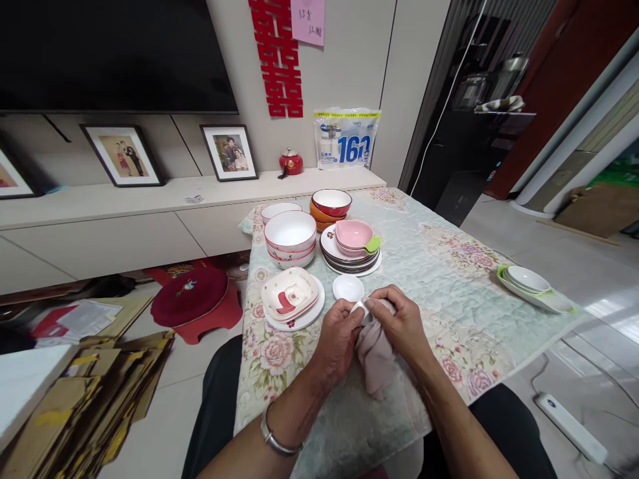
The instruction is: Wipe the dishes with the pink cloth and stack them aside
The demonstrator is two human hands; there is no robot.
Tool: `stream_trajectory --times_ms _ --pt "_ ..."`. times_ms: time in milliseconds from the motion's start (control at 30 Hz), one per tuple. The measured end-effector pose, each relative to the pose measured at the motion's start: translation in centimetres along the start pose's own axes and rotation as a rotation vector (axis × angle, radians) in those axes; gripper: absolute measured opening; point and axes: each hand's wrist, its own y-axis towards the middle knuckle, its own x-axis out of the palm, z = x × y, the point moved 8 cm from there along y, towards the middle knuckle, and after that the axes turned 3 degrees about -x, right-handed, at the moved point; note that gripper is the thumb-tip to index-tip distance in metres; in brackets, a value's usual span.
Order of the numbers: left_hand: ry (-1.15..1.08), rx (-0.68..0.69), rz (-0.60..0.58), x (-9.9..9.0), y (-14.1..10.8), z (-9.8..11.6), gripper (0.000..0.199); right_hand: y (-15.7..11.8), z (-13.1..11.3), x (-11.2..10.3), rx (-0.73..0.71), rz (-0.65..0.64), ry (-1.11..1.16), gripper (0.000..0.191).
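Close together over the near part of the table, my two hands are closed around a small white object point(358, 307) and a greyish-pink cloth point(375, 359). My left hand point(340, 336) pinches the white object, mostly hidden by fingers; its exact kind does not show. My right hand point(401, 324) grips the cloth against it, and the cloth hangs down below. Just beyond my fingers sits a small white bowl point(348, 288). To the left, a square patterned dish point(289, 293) rests on a white plate point(318, 307).
Behind stand stacked white bowls point(290, 233), orange and red bowls point(331, 203), and plates point(327, 249) topped by pink bowls point(353, 234). A long dish point(534, 301) lies near the right edge of the floral tablecloth point(409, 246). A red stool point(192, 299) stands left.
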Motion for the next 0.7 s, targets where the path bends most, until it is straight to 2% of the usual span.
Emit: stream_trajectory --times_ms 67,133,233,300,500,567,700 --pt "-0.010 0.012 -0.013 0.1 0.1 0.0 0.037 0.0 -1.1 0.4 -0.066 -0.058 -0.016 0.013" --pt "-0.020 0.015 -0.035 0.2 0.1 0.0 0.038 0.1 -0.7 0.4 -0.039 -0.063 0.007 0.013" --pt "-0.026 0.012 -0.052 0.2 0.1 -0.1 0.037 0.2 1.4 -0.4 0.089 0.020 0.050 0.018" --pt "-0.025 0.013 -0.046 0.2 0.0 -0.1 0.035 0.2 2.1 -0.8 0.115 0.068 0.038 0.019" --pt "-0.033 -0.021 -0.053 0.2 0.1 -0.2 0.036 0.1 -1.1 0.2 -0.111 -0.046 -0.051 0.013" --pt "-0.043 -0.024 -0.056 0.1 0.2 -0.3 0.033 0.2 -0.8 0.1 -0.076 -0.043 -0.035 0.014" --pt "-0.054 -0.022 -0.055 0.0 0.4 -0.5 0.032 0.2 1.5 -0.7 0.091 0.043 0.005 0.018"
